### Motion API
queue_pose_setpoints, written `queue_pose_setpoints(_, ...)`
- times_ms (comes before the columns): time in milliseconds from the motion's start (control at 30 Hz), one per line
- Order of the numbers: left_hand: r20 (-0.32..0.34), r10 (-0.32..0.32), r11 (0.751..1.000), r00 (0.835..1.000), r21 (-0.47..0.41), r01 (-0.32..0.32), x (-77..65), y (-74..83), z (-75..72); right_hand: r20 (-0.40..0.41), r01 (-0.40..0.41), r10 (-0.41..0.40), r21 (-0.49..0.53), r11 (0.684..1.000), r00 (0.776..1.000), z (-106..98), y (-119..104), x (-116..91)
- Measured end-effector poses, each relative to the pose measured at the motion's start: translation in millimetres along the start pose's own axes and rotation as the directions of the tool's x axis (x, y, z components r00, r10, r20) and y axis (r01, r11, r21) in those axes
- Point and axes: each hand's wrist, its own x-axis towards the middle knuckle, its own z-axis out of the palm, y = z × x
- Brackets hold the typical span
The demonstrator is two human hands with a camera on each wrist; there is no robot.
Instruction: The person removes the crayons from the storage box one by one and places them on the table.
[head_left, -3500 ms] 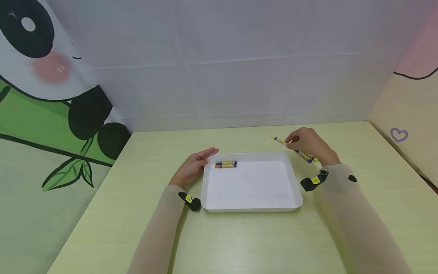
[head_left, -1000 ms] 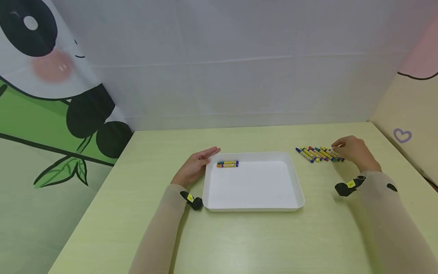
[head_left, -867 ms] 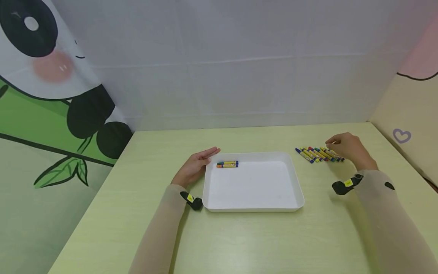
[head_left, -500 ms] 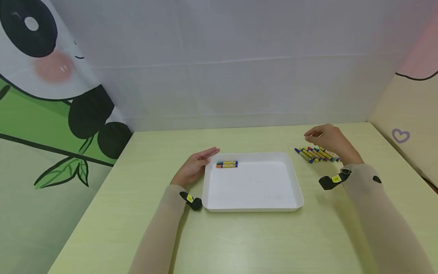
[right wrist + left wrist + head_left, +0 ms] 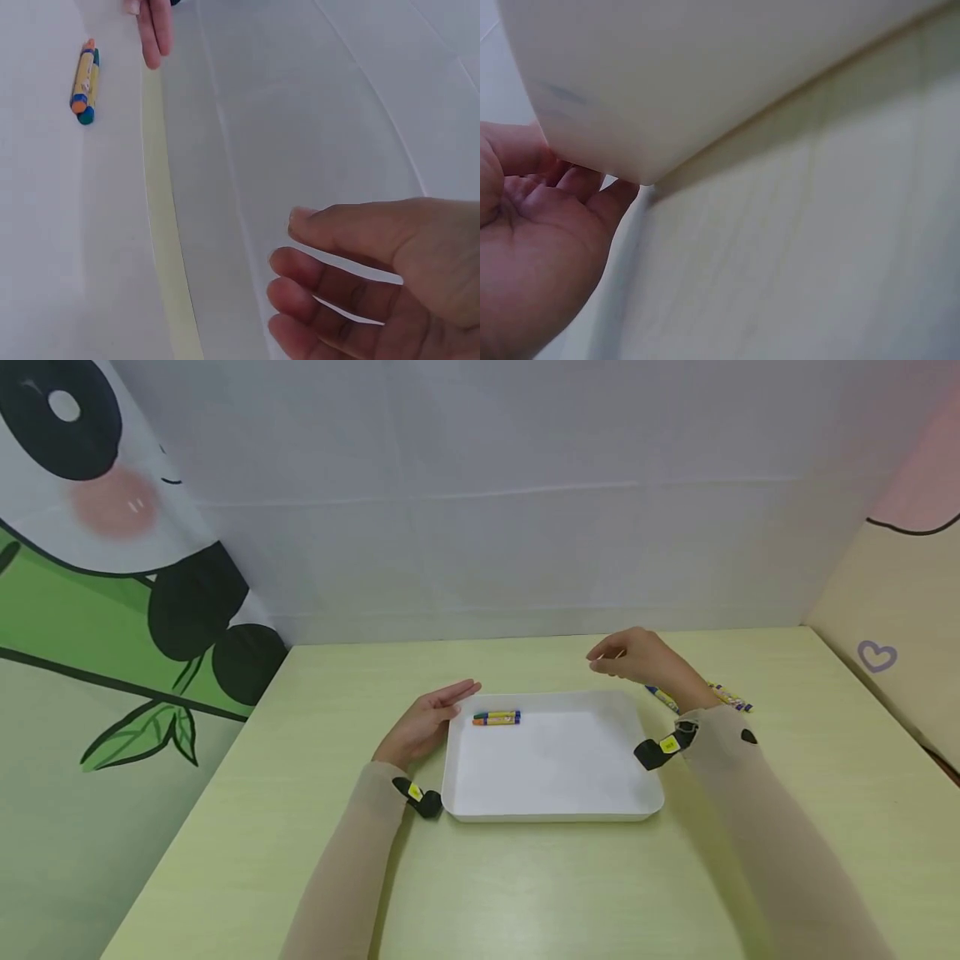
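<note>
A shallow white tray (image 5: 555, 768) lies on the table with two crayons side by side near its far left corner: an orange crayon (image 5: 491, 722) and a green crayon (image 5: 483, 714). My left hand (image 5: 423, 722) holds that corner, thumb at the rim and fingers stretched along the outside. The left wrist view puts this hand (image 5: 547, 247) against the tray's outer wall (image 5: 667, 75). Above the tray's far right corner hovers my right hand (image 5: 641, 658). Its fingers are loosely bent with a gap to the thumb, and the right wrist view shows nothing between them.
Several more crayons (image 5: 727, 695) lie in a slanted row right of the tray, partly hidden behind my right wrist. The pale wooden table (image 5: 487, 893) meets a white cloth backdrop (image 5: 487, 527) at its far edge. A printed panel (image 5: 135, 693) stands at the left.
My right hand has moved left from the crayon row, rising over it to the tray's far right corner. The left hand and both crayons in the tray have stayed in place.
</note>
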Motion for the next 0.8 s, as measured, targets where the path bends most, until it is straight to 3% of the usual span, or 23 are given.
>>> queue_pose_setpoints(267,0.018,0.044,0.999,0.999,-0.001,-0.044,-1.9,0.2,-2.7,0.1,0.091,-0.092,0.012,0.996,0.991,35.8,-22.9,22.4)
queue_pose_setpoints(800,0.015,0.042,0.998,0.999,0.043,-0.043,-2.4,-0.1,-6.1,0.234,0.14,-0.116,-0.088,0.986,0.965,92.5,-37.2,52.6)
